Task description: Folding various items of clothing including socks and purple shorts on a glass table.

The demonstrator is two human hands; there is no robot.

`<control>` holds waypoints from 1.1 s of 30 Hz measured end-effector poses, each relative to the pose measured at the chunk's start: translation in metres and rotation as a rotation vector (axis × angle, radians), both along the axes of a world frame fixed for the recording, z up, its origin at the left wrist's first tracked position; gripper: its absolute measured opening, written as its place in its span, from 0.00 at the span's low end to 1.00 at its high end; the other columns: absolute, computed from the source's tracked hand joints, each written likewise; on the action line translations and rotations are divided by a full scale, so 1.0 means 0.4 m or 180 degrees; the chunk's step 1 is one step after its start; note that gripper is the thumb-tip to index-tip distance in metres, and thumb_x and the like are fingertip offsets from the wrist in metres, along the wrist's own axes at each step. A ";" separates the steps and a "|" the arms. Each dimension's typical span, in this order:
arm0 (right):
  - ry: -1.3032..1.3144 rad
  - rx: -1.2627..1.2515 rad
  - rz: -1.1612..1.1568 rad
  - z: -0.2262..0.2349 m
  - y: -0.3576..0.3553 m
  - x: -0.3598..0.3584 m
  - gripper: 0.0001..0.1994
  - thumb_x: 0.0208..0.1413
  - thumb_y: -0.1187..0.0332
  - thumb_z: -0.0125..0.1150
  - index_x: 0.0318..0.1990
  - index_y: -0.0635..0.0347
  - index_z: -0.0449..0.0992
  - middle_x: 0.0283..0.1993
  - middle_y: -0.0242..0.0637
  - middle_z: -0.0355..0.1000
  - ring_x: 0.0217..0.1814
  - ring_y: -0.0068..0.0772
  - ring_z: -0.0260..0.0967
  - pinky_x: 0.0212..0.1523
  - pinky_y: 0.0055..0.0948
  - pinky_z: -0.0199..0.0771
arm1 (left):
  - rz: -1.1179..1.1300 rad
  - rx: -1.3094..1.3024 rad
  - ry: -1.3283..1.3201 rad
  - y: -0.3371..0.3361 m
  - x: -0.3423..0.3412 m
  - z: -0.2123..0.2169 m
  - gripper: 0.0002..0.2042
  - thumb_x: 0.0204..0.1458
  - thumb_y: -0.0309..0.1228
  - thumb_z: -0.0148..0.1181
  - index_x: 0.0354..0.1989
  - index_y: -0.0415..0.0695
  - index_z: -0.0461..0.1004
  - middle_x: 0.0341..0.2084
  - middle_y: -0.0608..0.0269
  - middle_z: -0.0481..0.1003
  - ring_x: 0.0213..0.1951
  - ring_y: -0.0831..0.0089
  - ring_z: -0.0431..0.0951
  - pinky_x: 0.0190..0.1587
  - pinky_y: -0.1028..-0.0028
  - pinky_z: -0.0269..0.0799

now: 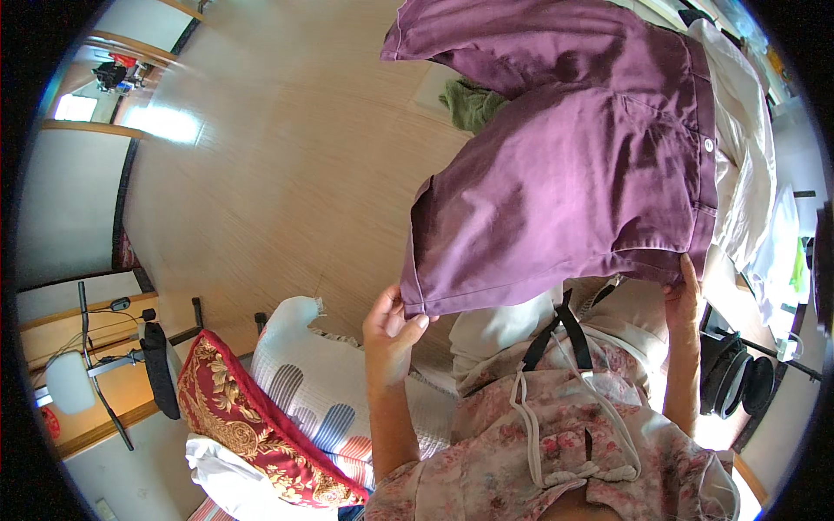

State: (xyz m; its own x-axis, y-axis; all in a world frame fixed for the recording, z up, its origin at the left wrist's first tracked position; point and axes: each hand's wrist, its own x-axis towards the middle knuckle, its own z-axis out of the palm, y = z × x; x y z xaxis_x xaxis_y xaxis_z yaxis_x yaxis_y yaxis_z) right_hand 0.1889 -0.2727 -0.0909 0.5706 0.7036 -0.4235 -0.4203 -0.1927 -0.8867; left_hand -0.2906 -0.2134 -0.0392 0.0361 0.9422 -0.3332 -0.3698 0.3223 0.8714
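Purple shorts (565, 165) hang spread across the upper right of the frame, held up over a wooden floor (287, 174). The left hand (391, 326), at lower centre, has its grip pinched shut on a leg hem; the right hand (686, 300), at right, is closed on the waistband corner. A green cloth (469, 104) lies on the floor behind. A red patterned pillow (252, 425) sits at lower left.

Plum-purple shorts (573, 165) fill the upper right; below them a pink floral garment (556, 460) — lower left, a red-and-gold patterned cushion (243, 417) beside a white pillow (321, 382) with grey, blue and red stripes.
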 end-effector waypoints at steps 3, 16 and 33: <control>-0.0446 0.0109 0.0004 0.038 -0.003 -0.006 0.14 0.58 0.64 0.62 0.48 0.60 0.74 0.40 0.35 0.76 0.33 0.22 0.74 0.23 0.20 0.73 | 0.0126 0.0183 0.0373 0.000 -0.014 0.005 0.24 0.46 0.18 0.60 0.55 0.29 0.66 0.43 0.55 0.76 0.44 0.67 0.78 0.50 0.66 0.74; -0.3096 -0.0141 0.0832 0.218 -0.001 -0.037 0.30 0.62 0.66 0.58 0.70 0.54 0.55 0.39 0.32 0.72 0.23 0.14 0.61 0.21 0.16 0.61 | 0.0099 0.1292 0.2514 0.007 -0.053 -0.004 0.09 0.39 0.19 0.69 0.27 0.35 0.74 0.53 0.52 0.71 0.41 0.75 0.76 0.41 0.78 0.72; -0.4242 0.0020 0.2800 0.526 0.058 0.022 0.25 0.40 0.81 0.63 0.51 0.55 0.76 0.46 0.39 0.78 0.46 0.41 0.77 0.47 0.34 0.76 | 0.0496 0.3044 0.1665 0.210 -0.081 0.133 0.07 0.51 0.26 0.62 0.32 0.37 0.71 0.42 0.50 0.74 0.48 0.58 0.75 0.56 0.59 0.66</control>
State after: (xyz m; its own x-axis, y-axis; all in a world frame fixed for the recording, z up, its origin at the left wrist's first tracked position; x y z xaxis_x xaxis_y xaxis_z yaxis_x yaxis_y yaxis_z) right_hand 0.1975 -0.2494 0.1197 -0.0523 0.9983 0.0274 0.8556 0.0589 -0.5144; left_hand -0.3230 -0.1296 0.0139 -0.0385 0.8013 0.5971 0.1397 -0.5873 0.7972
